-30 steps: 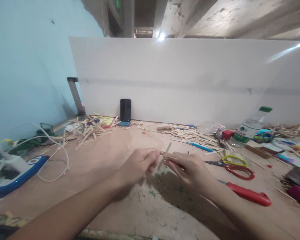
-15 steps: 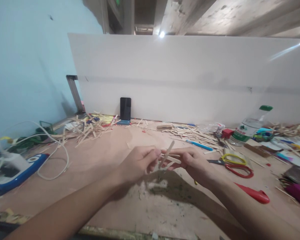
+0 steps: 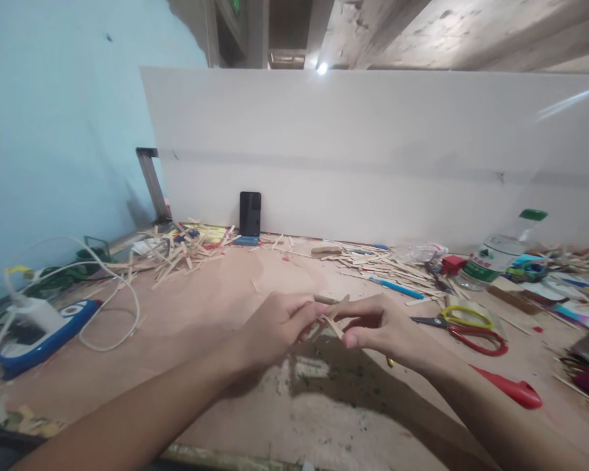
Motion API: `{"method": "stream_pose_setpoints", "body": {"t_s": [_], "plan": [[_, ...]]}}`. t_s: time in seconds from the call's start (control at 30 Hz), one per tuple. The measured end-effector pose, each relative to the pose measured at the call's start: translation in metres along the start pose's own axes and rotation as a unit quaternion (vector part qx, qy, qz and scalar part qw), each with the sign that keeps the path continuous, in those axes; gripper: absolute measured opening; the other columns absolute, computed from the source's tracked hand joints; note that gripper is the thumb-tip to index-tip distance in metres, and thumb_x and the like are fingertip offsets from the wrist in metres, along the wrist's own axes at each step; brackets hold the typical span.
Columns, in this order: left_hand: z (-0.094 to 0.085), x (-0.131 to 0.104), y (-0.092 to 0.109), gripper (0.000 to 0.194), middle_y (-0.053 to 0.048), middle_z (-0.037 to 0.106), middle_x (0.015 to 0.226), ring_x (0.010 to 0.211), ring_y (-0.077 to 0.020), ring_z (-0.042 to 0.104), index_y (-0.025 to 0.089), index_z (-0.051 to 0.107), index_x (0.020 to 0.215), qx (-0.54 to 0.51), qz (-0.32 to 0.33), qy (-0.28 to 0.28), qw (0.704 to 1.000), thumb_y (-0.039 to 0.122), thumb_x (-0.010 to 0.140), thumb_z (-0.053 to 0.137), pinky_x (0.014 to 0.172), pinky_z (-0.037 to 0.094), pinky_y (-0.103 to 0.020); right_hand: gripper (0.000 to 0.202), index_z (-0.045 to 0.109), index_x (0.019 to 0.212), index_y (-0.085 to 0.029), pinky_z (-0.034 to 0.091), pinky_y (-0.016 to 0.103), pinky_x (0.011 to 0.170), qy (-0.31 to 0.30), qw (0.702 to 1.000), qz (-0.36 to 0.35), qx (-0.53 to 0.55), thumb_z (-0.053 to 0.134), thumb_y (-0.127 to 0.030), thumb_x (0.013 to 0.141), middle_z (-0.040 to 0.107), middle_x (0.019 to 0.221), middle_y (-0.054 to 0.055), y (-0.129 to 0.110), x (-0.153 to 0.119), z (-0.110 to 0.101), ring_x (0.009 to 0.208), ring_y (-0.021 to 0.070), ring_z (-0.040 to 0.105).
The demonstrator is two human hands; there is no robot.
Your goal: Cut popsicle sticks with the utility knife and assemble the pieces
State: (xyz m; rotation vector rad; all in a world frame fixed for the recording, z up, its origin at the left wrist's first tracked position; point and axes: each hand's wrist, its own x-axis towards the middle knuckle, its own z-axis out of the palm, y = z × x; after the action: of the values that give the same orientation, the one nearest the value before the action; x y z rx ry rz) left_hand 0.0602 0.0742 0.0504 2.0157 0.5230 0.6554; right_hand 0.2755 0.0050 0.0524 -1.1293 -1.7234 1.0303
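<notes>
Above the middle of the wooden table (image 3: 211, 405), my left hand (image 3: 282, 324) pinches some crossed thin wooden sticks (image 3: 332, 322) between thumb and fingers. My right hand (image 3: 380, 327) meets them from the other side, its thumb and fingers closed round the stick ends. One stick slants up to the right, and another runs down toward my right thumb. How the sticks join is hidden by the fingers. Both hands are raised over the table, and their shadow falls below.
Loose sticks lie in piles at the back left (image 3: 179, 252) and back right (image 3: 387, 269). Scissors (image 3: 471, 327), a red-handled tool (image 3: 513, 387) and a bottle (image 3: 491, 261) are on the right. A black phone (image 3: 250, 214) stands at the back; a blue power strip (image 3: 44, 337) lies left.
My right hand's thumb has come down and inward, and the sticks between my hands have turned. The whole view has shifted slightly, so the surroundings appear farther right.
</notes>
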Motion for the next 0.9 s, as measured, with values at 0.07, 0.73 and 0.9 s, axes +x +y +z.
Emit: {"method": "stream_pose_setpoints", "body": {"t_s": [0.07,0.73,0.9], "plan": [[0.0,-0.001,0.001,0.045,0.003,0.051,0.066,0.065,-0.0138,0.048,0.019,0.053,0.068,0.02,0.007,-0.001,1.0,0.043,0.105,0.044,0.067,0.035,-0.029,0.059,0.088,0.104,-0.02,0.046,0.026,0.057,-0.003,1.0,-0.004,-0.017,0.084,-0.071,0.073,0.079,0.081,0.006,-0.002,-0.001,0.0,0.062,0.0152,0.058],[0.0,0.013,-0.005,0.057,0.004,0.048,0.05,0.044,-0.0116,0.045,0.02,0.053,0.067,-0.159,-0.087,0.025,0.983,0.074,0.086,0.056,0.049,0.04,-0.026,0.058,0.071,0.071,-0.018,0.041,0.029,0.059,0.072,0.995,0.008,0.061,0.071,-0.075,0.084,0.054,0.059,-0.001,0.004,0.003,0.015,0.058,0.0142,0.048],[0.003,0.011,-0.004,0.057,0.002,0.051,0.051,0.047,-0.0116,0.046,0.019,0.054,0.065,-0.153,-0.084,0.024,0.984,0.072,0.086,0.059,0.05,0.039,-0.025,0.055,0.066,0.064,-0.019,0.036,0.027,0.053,0.047,0.999,-0.012,-0.006,0.067,-0.068,0.089,0.051,0.058,-0.001,-0.004,0.003,0.015,0.057,0.013,0.043]]}}
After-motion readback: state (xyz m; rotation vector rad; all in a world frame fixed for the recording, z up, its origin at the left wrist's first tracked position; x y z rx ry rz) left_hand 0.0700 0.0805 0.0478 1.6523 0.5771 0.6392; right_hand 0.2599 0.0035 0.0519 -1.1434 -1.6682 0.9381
